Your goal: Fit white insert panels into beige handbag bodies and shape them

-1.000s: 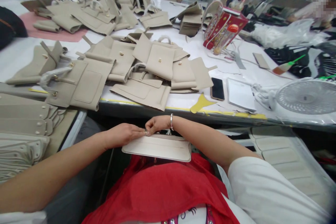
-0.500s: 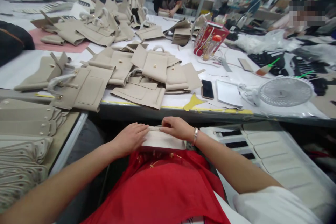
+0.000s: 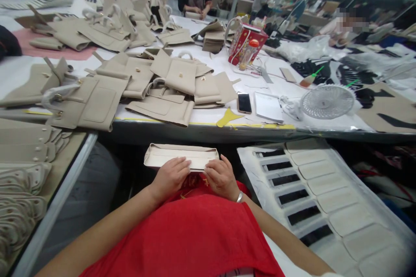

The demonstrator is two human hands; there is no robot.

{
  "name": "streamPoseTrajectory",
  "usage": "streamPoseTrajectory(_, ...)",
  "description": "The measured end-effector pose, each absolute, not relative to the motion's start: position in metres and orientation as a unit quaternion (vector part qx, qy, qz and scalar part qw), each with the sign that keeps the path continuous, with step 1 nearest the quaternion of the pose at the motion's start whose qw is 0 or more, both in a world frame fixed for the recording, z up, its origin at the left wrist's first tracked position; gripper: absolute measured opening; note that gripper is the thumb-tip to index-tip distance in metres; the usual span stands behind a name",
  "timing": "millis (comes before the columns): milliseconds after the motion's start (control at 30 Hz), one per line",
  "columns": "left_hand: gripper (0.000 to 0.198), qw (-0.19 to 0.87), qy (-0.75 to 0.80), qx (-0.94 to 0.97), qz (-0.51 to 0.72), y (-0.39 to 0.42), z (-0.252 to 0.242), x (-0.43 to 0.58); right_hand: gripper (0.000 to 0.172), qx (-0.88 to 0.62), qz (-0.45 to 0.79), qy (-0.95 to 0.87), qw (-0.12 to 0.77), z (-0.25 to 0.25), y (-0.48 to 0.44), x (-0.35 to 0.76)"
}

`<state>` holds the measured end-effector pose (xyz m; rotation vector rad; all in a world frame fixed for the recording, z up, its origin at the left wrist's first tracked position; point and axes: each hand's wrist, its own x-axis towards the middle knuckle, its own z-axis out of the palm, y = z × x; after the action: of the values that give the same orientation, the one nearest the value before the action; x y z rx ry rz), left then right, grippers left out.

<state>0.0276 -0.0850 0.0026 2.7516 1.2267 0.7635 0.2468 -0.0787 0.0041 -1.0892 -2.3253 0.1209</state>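
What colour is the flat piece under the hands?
Pale cream; the head view shows the flat bag panel under the left hand and right hand.

A red top (image 3: 182, 238) and silver wrist bangle (image 3: 239, 197)

Had my left hand (image 3: 170, 177) and right hand (image 3: 222, 177) resting on the near edge of a cream leather panel (image 3: 180, 155), just over my red cloth (image 3: 182, 238), with bag pieces (image 3: 172, 75) heaped on the table (image 3: 208, 126) ahead.
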Motion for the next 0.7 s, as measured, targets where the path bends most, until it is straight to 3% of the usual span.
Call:
streamPoseTrajectory(233,0.023,-0.032,0.407,0.891,0.200,-0.083,0.006,0.036,0.008,-0.426,-0.024,-0.862,0.274,0.001,-0.078,0.238)
streamPoseTrajectory(500,0.016,-0.028,0.471,0.875,0.109,-0.076,0.029,0.049,0.008,-0.547,-0.013,-0.803,0.235,0.012,-0.078,0.223)
streamPoseTrajectory(567,0.017,-0.001,0.505,0.860,0.074,-0.074,0.036,0.051,0.018,-0.594,0.016,-0.765,0.248,0.012,-0.078,0.224)
streamPoseTrajectory(700,0.017,0.103,0.548,0.830,0.024,-0.063,0.042,0.047,0.055,-0.674,0.114,-0.681,0.261,0.007,-0.075,0.233)
